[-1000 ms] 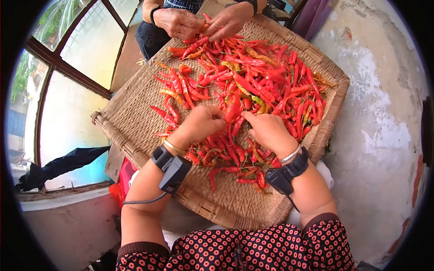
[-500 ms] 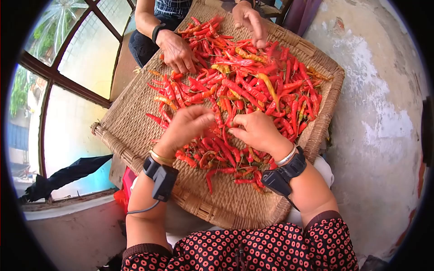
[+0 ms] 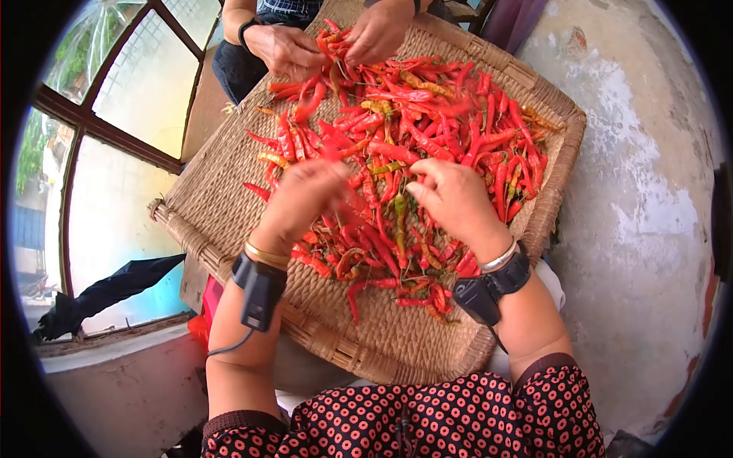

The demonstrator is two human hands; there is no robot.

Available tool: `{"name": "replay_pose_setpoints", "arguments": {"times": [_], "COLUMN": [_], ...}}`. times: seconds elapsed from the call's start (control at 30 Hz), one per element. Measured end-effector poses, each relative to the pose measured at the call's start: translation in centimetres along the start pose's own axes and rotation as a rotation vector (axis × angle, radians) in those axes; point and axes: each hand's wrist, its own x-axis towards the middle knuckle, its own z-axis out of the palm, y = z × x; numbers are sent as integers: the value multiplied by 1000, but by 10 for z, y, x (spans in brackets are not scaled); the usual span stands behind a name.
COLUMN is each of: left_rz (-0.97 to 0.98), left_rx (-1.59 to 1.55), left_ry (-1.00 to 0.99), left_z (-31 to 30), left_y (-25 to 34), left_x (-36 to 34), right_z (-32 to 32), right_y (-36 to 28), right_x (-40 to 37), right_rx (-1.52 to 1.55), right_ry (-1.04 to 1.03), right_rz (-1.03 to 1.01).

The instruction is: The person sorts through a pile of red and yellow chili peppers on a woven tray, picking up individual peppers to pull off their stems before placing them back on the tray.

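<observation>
My left hand [image 3: 301, 202] and my right hand [image 3: 454, 202] are both raised just above the near side of a heap of red chillies [image 3: 427, 130], close to each other with a narrow gap between them. The chillies lie spread over a wide woven tray [image 3: 221, 191], thickest in the middle and towards the far right corner, thinner near the left edge, where bare weave shows. A few yellowish and greenish ones are mixed in with the red. My left hand is blurred, its fingers curled down over the chillies, and I cannot tell whether it is pinching one or only brushing them. My right hand has its fingers bent inwards and the thumb pointing at the left hand; chillies lie directly under its fingertips, but I cannot tell whether any is gripped. More chillies lie beneath and in front of both my wrists, reaching to the near rim of the tray. Each wrist carries a black strapped device [image 3: 259, 286] beside a bangle [image 3: 500, 259]. At the far edge of the tray another person's two hands [image 3: 286, 49] rest among the chillies there, well apart from mine. A window [image 3: 114, 114] is on my left and a rough plastered wall [image 3: 641, 191] on my right.
</observation>
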Motion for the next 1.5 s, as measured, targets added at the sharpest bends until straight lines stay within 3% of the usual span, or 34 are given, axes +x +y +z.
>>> {"name": "replay_pose_setpoints", "arguments": {"times": [0.07, 0.13, 0.27, 0.4, 0.47, 0.53, 0.6, 0.67, 0.73, 0.97, 1.1, 1.17, 1.2, 1.3, 1.4, 1.47, 1.5], "left_rz": [94, 79, -79, 70, 356, 415, 635, 640, 757, 674, 682, 593, 604, 490, 632, 613, 538], "left_rx": [-370, -328, -1, 119, 514, 700, 924, 901, 1144, 1443, 1391, 1012, 1018, 669, 699, 678, 714], "left_ry": [184, 145, -12, 63, 306, 315, -61, -190, -445, -456, -531, -618, -620, -297, -355, -397, -375], "left_z": [-8, -15, -4, -9, -12, 1, 18, 37, 46, 57, 56, 55, 58, 75, 91, 99, 102], "left_y": [-1, -4, -5, -30, -37, -26, -20, -21, -22, -31, -45, -44, -36, 6, 21, 9, 3], "left_x": [4, 8, 8, 26, 32, 22, 13, 1, -5, -19, -9, -6, -9, -31, -42, -37, -36], "right_z": [-10, -14, -22, -30, -33, -32, -31, -27, -25, -30, -37, -50, -56, -65, -66, -66, -66], "right_y": [3, 10, 15, 22, 27, 31, 31, 36, 32, 27, 16, 4, -1, 0, 0, -2, 0], "right_x": [0, 1, 1, -4, -4, -6, -5, -4, -5, -8, -16, -21, -25, -38, -47, -51, -54], "right_rx": [-139, -237, -382, -430, -434, -389, -364, -353, -357, -255, -98, 10, 125, 173, 275, 423, 572], "right_ry": [50, 115, 94, -1, -27, -69, -64, -51, -38, -79, -185, -276, -382, -431, -429, -492, -584], "right_rz": [52, 55, 55, 121, 179, 166, 175, 125, 115, -35, -84, -37, 20, -34, -64, 17, 161]}}
